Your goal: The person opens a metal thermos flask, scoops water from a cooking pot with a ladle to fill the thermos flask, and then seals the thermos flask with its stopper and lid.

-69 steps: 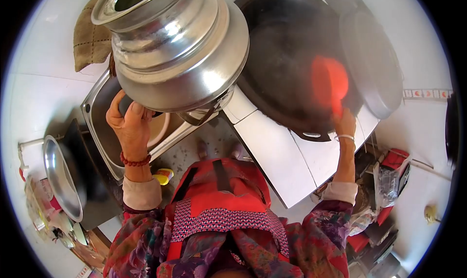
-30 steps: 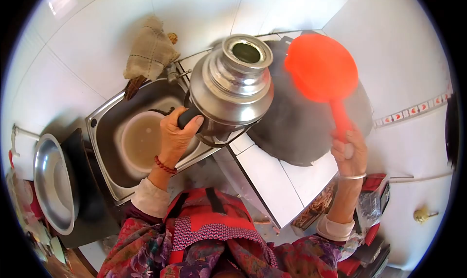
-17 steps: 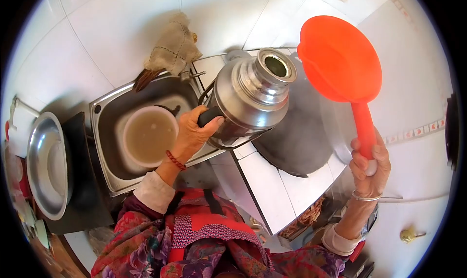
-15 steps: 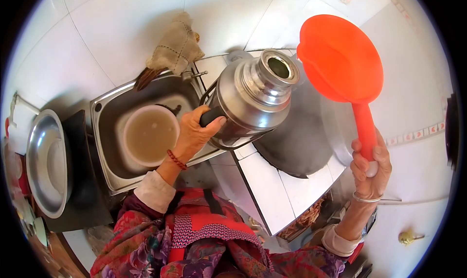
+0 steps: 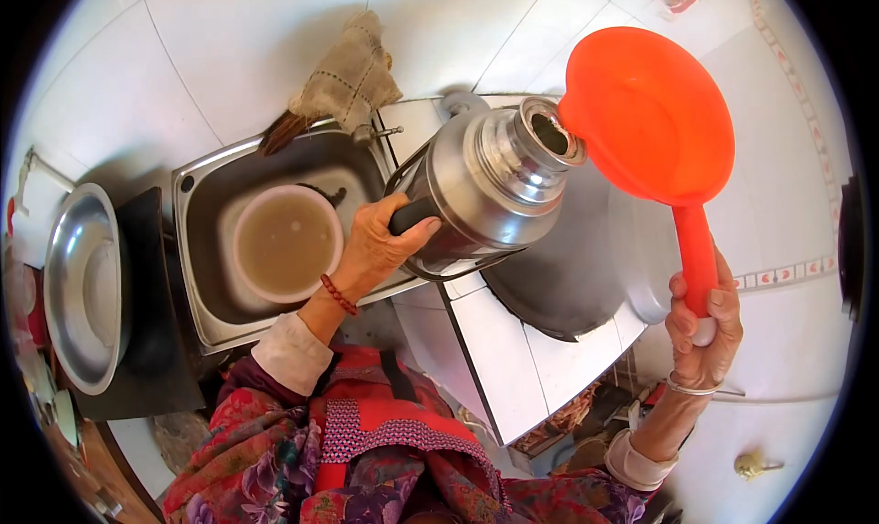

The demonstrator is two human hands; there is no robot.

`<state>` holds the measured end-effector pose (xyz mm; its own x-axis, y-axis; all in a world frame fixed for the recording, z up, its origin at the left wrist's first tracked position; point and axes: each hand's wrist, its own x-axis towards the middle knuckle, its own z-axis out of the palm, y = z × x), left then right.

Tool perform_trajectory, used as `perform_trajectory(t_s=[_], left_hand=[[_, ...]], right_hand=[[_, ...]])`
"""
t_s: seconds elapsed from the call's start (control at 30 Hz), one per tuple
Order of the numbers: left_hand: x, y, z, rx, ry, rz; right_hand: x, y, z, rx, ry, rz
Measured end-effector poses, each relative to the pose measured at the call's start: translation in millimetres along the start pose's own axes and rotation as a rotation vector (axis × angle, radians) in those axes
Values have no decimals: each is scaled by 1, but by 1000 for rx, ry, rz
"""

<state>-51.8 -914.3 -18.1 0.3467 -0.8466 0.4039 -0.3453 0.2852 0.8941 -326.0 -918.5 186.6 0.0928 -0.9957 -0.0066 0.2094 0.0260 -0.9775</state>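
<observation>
My left hand is closed round the black handle of a silver thermos flask. The flask is uncapped and tilted, its open mouth facing up and to the right. My right hand grips the handle of an orange plastic ladle, held up on the right. The ladle's left edge, with its spout, is right at the flask's mouth. Behind and below the flask, a large dark wok with steam over it is set in the white tiled counter.
A steel sink at the left holds a basin of cloudy water. A cloth hangs over the tap. Further left, a metal bowl stands on edge by a dark board.
The thermos flask has shifted slightly right and its mouth now meets the ladle's spout. The ladle shows a more tilted bowl. Both hands keep their hold, and the view has shifted a little.
</observation>
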Motion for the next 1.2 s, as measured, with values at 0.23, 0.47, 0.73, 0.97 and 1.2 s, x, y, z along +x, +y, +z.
perform_trajectory(t_s=[0.23,0.47,0.73,0.97,1.2], left_hand=[[0,1,1,1,18,16],[4,-6,5,-39,58,2],[12,-9,-1,63,14,-69],[22,-19,-2,2,31,-33],[30,-17,-7,-95,1,-42]], right_hand=[[-1,-4,-17,69,-107,-7],[-1,-3,-15,78,-126,-20],[5,-2,-3,26,-43,-8],[16,-1,-14,43,-90,-7],[16,0,-12,38,-58,18]])
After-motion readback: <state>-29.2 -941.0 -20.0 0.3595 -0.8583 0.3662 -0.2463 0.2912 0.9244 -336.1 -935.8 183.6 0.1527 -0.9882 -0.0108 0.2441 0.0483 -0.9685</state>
